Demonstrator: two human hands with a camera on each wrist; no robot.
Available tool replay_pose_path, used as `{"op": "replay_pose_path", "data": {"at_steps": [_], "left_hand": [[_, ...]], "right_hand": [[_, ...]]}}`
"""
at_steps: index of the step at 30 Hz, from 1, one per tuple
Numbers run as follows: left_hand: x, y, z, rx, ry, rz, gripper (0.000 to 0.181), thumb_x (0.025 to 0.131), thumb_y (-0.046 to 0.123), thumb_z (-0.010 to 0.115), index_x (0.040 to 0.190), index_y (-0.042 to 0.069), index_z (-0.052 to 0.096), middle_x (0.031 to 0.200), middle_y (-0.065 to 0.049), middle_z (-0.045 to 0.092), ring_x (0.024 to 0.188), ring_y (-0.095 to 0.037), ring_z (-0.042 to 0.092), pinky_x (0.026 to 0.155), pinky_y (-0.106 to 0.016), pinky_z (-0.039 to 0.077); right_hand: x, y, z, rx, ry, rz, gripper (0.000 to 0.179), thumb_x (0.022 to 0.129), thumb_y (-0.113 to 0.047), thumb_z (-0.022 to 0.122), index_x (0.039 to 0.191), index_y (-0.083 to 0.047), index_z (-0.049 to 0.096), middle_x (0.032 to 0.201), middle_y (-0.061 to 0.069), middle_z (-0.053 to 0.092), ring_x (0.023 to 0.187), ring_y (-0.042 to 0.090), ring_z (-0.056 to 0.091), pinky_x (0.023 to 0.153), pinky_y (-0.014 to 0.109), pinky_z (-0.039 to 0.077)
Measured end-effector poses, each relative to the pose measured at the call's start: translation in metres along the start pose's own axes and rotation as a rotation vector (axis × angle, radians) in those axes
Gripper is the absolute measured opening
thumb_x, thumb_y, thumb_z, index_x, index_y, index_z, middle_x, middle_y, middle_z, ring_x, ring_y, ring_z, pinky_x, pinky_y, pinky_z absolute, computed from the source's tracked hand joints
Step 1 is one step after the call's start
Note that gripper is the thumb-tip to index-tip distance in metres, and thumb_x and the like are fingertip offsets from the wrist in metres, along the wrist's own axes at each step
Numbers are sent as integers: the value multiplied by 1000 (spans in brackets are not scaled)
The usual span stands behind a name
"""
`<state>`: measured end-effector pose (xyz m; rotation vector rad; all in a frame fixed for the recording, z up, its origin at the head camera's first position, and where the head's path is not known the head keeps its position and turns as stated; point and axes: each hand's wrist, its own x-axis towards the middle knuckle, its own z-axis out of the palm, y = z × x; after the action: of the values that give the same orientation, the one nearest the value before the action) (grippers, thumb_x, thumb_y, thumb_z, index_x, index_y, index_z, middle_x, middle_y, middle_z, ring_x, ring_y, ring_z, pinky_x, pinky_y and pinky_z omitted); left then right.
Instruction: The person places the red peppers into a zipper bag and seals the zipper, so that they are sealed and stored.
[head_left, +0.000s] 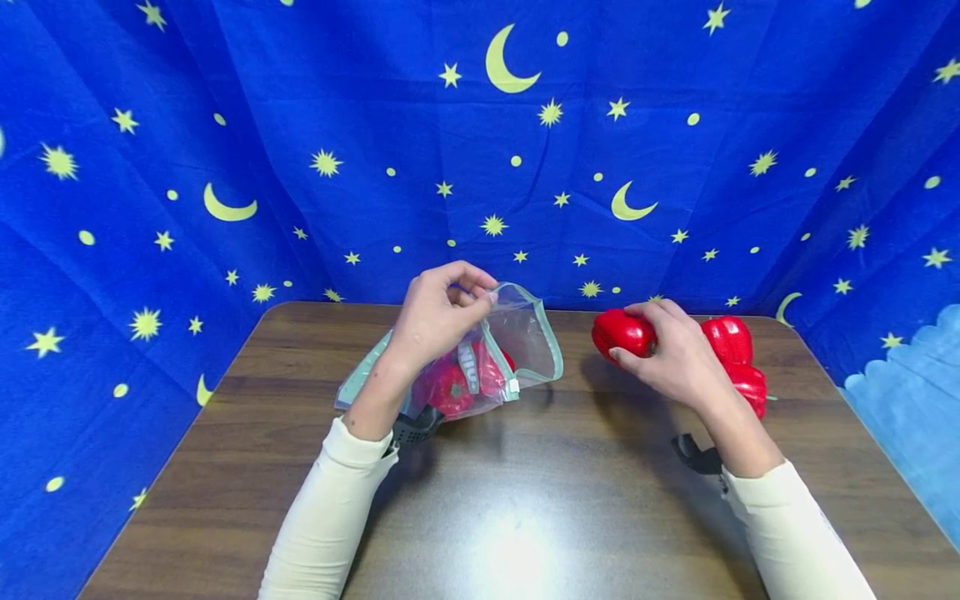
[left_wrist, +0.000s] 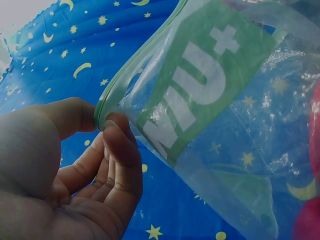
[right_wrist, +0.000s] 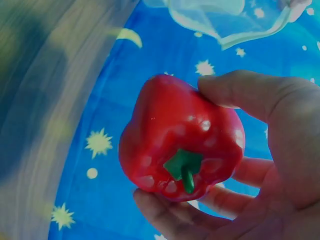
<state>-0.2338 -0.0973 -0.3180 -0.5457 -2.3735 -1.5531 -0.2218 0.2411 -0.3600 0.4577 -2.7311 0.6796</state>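
Observation:
My left hand (head_left: 438, 312) pinches the green-edged rim of a clear zip bag (head_left: 525, 337) between thumb and fingertips, and the bag's mouth gapes toward the right. Inside the bag lie red bell peppers (head_left: 450, 387), seen through the plastic. In the left wrist view the bag's green printed band (left_wrist: 195, 85) shows close by the fingers. My right hand (head_left: 675, 350) grips another red bell pepper (right_wrist: 182, 140) above the table, its green stem facing the right wrist camera. Thumb and fingers lie on opposite sides of that pepper, to the right of the bag's mouth.
Two more red bell peppers (head_left: 729, 340) sit at the table's right, just beyond the right hand and partly behind its wrist. The brown wooden table (head_left: 450, 517) ends at a blue curtain (head_left: 375, 125) with yellow stars and moons.

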Motion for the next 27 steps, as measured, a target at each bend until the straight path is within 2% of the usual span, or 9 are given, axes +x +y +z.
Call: {"op": "replay_pose_path", "data": {"at_steps": [4, 9, 17, 27], "left_hand": [[0, -1, 0, -1, 1, -1, 11, 93, 9, 76, 103, 11, 78, 85, -1, 69, 69, -14, 65, 55, -25, 47], [0, -1, 0, 1, 1, 1, 10, 93, 10, 77, 103, 11, 78, 85, -1, 69, 69, -14, 65, 55, -25, 47], [0, 0, 0, 16, 4, 4, 11, 92, 10, 77, 103, 11, 78, 84, 0, 69, 69, -13, 64, 56, -25, 46], [-1, 0, 0, 15, -4, 5, 10, 94, 10, 76, 104, 11, 77, 86, -1, 69, 70, -14, 65, 56, -26, 47]], "right_hand": [[-2, -9, 0, 14, 33, -46, 56, 85, -24, 87, 132, -3, 66, 122, 17, 67, 109, 36, 63, 88, 56, 55], [-4, -20, -1, 38, 51, -70, 55, 85, -24, 87, 134, -5, 67, 125, 14, 67, 109, 32, 64, 85, 53, 57], [-5, -33, 1, 79, 72, -92, 55, 84, -23, 88, 133, -9, 68, 125, 10, 66, 105, 26, 63, 82, 48, 58], [-2, -51, 7, 125, 63, -97, 58, 85, -27, 88, 138, -15, 67, 127, 8, 67, 106, 24, 66, 81, 47, 61]]}}
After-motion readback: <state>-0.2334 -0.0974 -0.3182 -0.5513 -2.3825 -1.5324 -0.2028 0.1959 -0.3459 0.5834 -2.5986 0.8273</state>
